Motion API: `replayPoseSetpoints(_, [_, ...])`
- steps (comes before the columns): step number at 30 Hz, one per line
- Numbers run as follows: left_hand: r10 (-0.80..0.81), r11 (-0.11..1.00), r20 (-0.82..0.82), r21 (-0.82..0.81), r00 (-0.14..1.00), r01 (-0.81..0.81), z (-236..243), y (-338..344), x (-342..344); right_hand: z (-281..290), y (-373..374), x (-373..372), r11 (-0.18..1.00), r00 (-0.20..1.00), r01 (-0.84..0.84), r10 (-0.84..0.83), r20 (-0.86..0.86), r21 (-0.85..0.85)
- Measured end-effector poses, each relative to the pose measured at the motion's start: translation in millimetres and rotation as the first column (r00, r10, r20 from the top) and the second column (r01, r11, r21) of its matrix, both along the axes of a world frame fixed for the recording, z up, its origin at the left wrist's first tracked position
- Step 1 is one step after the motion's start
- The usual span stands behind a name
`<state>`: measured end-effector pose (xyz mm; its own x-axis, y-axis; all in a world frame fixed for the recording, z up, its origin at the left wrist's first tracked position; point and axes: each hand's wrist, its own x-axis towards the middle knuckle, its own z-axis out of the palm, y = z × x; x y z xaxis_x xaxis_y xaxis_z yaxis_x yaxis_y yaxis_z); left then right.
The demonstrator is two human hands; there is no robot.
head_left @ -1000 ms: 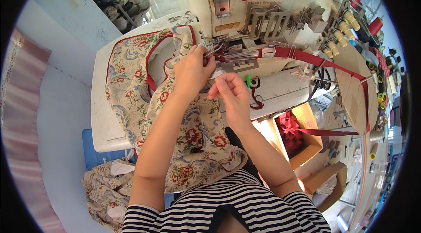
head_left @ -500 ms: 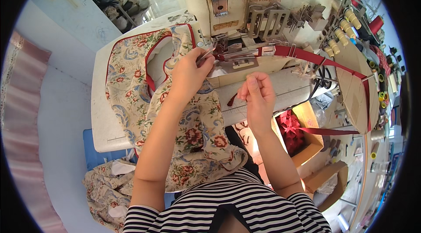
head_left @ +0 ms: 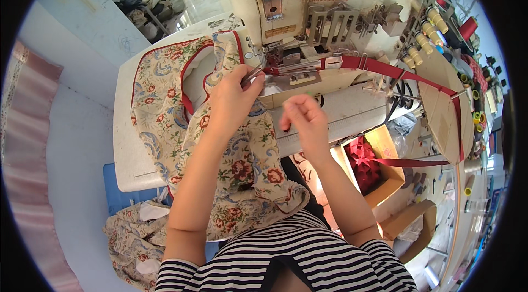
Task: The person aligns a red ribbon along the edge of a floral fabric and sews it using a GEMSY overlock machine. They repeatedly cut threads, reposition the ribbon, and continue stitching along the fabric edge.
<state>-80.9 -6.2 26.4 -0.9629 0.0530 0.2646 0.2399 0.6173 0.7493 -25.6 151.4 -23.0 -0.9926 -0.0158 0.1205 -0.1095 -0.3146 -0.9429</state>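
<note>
My left hand is closed around a slim metal tool, perhaps tweezers, whose tip points at the sewing machine's needle area. Beneath my left forearm lies a floral fabric piece with dark red binding along its edge and round its curved opening. It spreads over the machine table and down onto my lap. My right hand is raised over the table's front, fingers curled in and slightly blurred; a small dark red bit shows at the fingertips. Red binding tape runs through metal guides into the sewing machine.
Thread cones stand at the right beside a cardboard disc carrying the tape. Below it, a carton holds more red tape. Another floral piece hangs at lower left. A pink curtain borders the left wall.
My right hand has moved left and turned inward, closer to the floral fabric. My left hand has shifted slightly left and down with the metal tool. The fabric has hardly moved.
</note>
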Motion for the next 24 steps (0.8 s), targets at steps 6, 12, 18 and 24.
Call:
replayPoseSetpoints(6, [0.004, 0.998, -0.007, 0.066, 1.000, -0.003, -7.0, -7.0, -0.8, 26.2, 4.3, -1.9, 0.780, 0.866, 0.357, -0.069, -0.496, 0.514])
replayPoseSetpoints(12, [-0.017, 0.981, 0.023, 0.192, 1.000, 0.012, -4.7, -8.0, 1.9, 41.4, -7.6, -40.5, 0.366, 0.871, 0.490, -0.164, -0.464, 0.791])
replayPoseSetpoints(18, [-0.027, 0.973, 0.006, 0.230, 1.000, 0.025, -3.8, -10.1, 7.2, 31.9, -22.1, -64.8, 0.314, 0.878, 0.478, -0.169, -0.447, 0.820])
replayPoseSetpoints(24, [-0.103, 0.914, 0.171, 0.404, 0.980, 0.026, 5.0, -20.7, 33.1, 44.3, -14.7, -22.9, 0.686, 0.998, 0.052, -0.010, -0.061, 0.726])
